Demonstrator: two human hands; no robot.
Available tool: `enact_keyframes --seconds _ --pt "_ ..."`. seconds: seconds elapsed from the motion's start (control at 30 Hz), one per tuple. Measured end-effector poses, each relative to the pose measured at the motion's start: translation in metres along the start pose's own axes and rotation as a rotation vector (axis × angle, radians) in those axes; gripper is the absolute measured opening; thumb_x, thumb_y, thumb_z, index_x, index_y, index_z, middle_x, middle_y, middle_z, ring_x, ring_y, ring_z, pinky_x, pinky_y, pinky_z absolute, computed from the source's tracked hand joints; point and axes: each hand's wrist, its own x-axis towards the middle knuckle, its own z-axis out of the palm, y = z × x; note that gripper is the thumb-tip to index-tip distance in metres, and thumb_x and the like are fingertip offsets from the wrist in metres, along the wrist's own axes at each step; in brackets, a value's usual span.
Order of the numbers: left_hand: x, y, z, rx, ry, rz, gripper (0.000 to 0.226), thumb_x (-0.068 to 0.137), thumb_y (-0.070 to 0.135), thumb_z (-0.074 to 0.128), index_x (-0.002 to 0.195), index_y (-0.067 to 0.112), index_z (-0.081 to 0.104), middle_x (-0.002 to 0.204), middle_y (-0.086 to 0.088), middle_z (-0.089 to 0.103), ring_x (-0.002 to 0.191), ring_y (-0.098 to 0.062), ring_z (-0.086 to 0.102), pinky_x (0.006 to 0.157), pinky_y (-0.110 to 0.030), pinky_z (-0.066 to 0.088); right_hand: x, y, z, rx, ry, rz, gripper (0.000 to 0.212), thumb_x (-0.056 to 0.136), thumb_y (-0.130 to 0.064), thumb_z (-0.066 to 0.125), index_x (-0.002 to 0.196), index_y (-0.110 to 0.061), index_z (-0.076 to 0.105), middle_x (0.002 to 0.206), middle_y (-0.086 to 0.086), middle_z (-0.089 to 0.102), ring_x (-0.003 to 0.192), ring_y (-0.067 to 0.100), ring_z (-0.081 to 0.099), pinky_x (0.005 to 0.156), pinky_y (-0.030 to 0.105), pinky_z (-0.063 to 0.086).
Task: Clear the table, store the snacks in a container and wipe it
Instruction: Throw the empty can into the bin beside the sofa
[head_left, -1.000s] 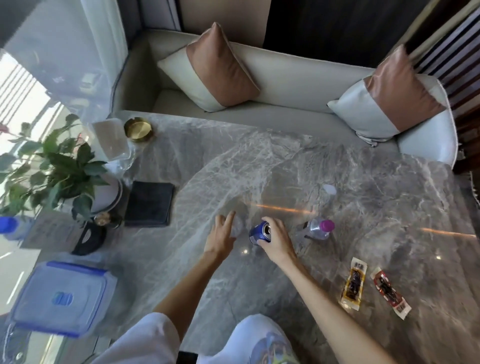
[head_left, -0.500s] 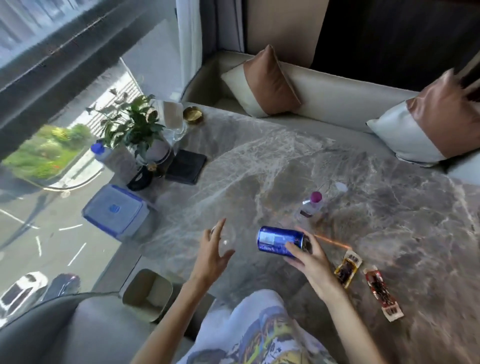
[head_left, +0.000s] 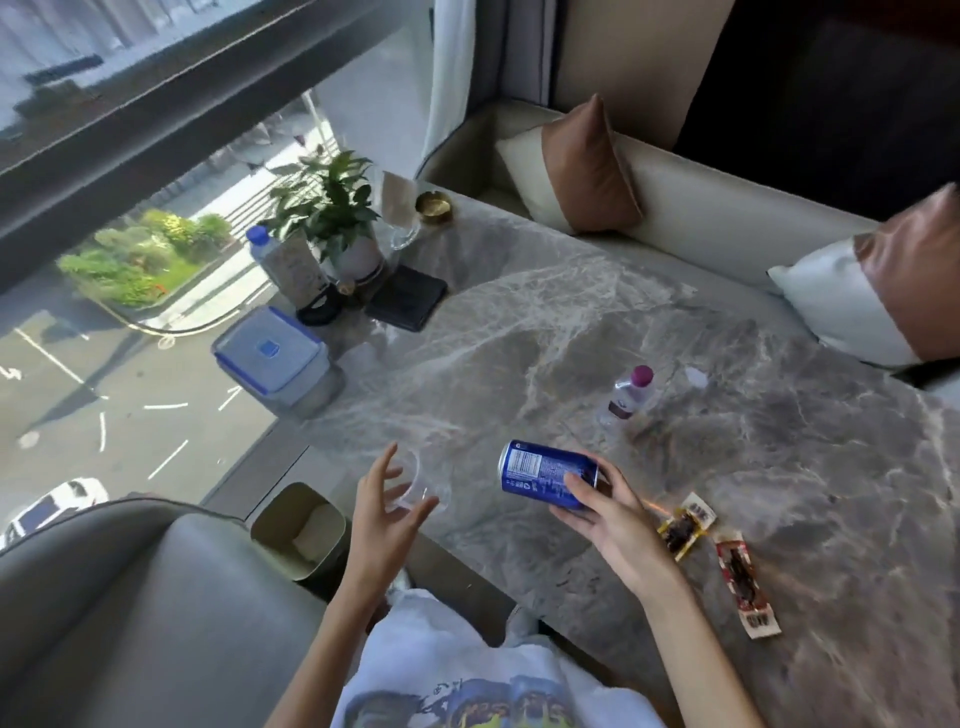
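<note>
My right hand (head_left: 608, 512) grips a blue drink can (head_left: 540, 470), which is tipped on its side above the marble table (head_left: 571, 312) near its front edge. My left hand (head_left: 382, 519) holds a clear plastic cup (head_left: 421, 483) with spread fingers, just left of the can. Two wrapped snacks (head_left: 685, 525) (head_left: 745, 587) lie on the table right of my right hand. A small bottle with a pink cap (head_left: 631, 395) lies further back. A lidded container with a blue rim (head_left: 270, 353) sits at the table's left edge. A dark folded cloth (head_left: 408, 296) lies behind it.
A beige waste bin (head_left: 298, 530) stands on the floor below my left hand, between the table and a grey seat. A potted plant (head_left: 332, 208), a water bottle (head_left: 265, 254), a glass jug and a gold dish (head_left: 434, 205) crowd the far left corner. A cushioned sofa runs behind.
Both hands lifted the cup and the can off the table and carried them towards the near left edge. The can went from upright to sideways. My view swung left.
</note>
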Motion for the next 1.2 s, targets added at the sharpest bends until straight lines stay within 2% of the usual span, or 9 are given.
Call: enact_keyframes --seconds 0.03,0.2,0.4,0.5,0.57,0.7,0.9,1.0,1.2 --pt "0.001 -0.001 -0.009 -0.016 0.03 -0.009 0.081 0.079 0.02 0.078 0.147 0.029 0.034 0.129 -0.009 0.048 0.116 -0.024 0.059 0.089 -0.039 0.057 0.005 -0.002 0.011 -0.019 -0.017 0.01 0.063 0.071 -0.016 0.079 0.128 -0.021 0.054 0.13 0.013 0.063 0.115 0.031 0.065 0.088 0.04 0.058" --pt "0.01 -0.023 -0.071 -0.086 0.2 -0.076 0.08 0.078 0.022 0.079 0.144 0.036 0.035 0.126 -0.007 0.05 0.111 -0.021 0.062 0.08 -0.02 0.054 0.036 0.004 0.083 -0.133 -0.127 0.07 0.059 0.073 -0.015 0.077 0.127 -0.021 0.054 0.126 0.013 0.064 0.113 0.032 0.066 0.084 0.037 0.06" --pt "0.015 -0.067 -0.16 -0.112 0.36 -0.23 0.08 0.077 0.007 0.079 0.145 0.019 0.037 0.124 -0.019 0.051 0.112 -0.033 0.06 0.095 -0.051 0.053 0.077 0.046 0.187 -0.259 -0.253 0.156 0.06 0.073 -0.016 0.078 0.128 -0.017 0.053 0.118 0.011 0.069 0.106 0.031 0.07 0.082 0.036 0.061" --pt "0.016 -0.092 -0.195 -0.174 0.441 -0.335 0.074 0.079 0.006 0.077 0.142 0.022 0.04 0.126 -0.018 0.049 0.109 -0.036 0.062 0.096 -0.051 0.053 0.1 0.08 0.238 -0.285 -0.278 0.204 0.055 0.07 -0.017 0.079 0.12 -0.019 0.056 0.108 0.006 0.072 0.098 0.028 0.072 0.08 0.037 0.061" --pt "0.022 -0.112 -0.215 -0.187 0.469 -0.394 0.074 0.08 0.009 0.076 0.143 0.024 0.039 0.129 -0.017 0.047 0.108 -0.031 0.062 0.098 -0.047 0.052 0.117 0.107 0.27 -0.297 -0.283 0.244 0.053 0.075 -0.013 0.076 0.122 -0.017 0.052 0.115 0.009 0.067 0.099 0.03 0.07 0.084 0.039 0.06" --pt "0.042 -0.154 -0.245 -0.265 0.516 -0.54 0.078 0.081 0.01 0.075 0.146 0.022 0.034 0.137 -0.014 0.043 0.103 -0.017 0.057 0.104 -0.045 0.048 0.148 0.165 0.323 -0.324 -0.235 0.375 0.047 0.088 -0.004 0.066 0.129 -0.014 0.046 0.133 0.016 0.054 0.105 0.03 0.065 0.096 0.048 0.053" --pt "0.095 -0.256 -0.264 -0.342 0.514 -0.773 0.081 0.079 0.016 0.077 0.146 0.025 0.031 0.138 -0.013 0.037 0.11 -0.016 0.049 0.101 -0.029 0.041 0.208 0.253 0.38 -0.405 -0.106 0.543 0.053 0.09 -0.017 0.066 0.136 -0.008 0.042 0.138 0.019 0.054 0.121 0.032 0.059 0.097 0.043 0.051" --pt "0.123 -0.326 -0.258 -0.353 0.495 -0.864 0.083 0.079 0.019 0.076 0.147 0.026 0.029 0.141 -0.013 0.036 0.125 -0.021 0.047 0.108 -0.034 0.039 0.254 0.301 0.385 -0.457 -0.031 0.605 0.057 0.092 -0.022 0.064 0.141 -0.006 0.039 0.14 0.019 0.052 0.126 0.033 0.054 0.099 0.042 0.048" --pt "0.167 -0.473 -0.224 -0.34 0.466 -0.959 0.085 0.08 0.021 0.073 0.147 0.031 0.022 0.141 -0.01 0.033 0.13 -0.024 0.043 0.108 -0.037 0.037 0.349 0.408 0.352 -0.537 0.084 0.742 0.061 0.089 -0.028 0.067 0.142 -0.014 0.039 0.134 0.013 0.057 0.111 0.023 0.06 0.099 0.037 0.045"
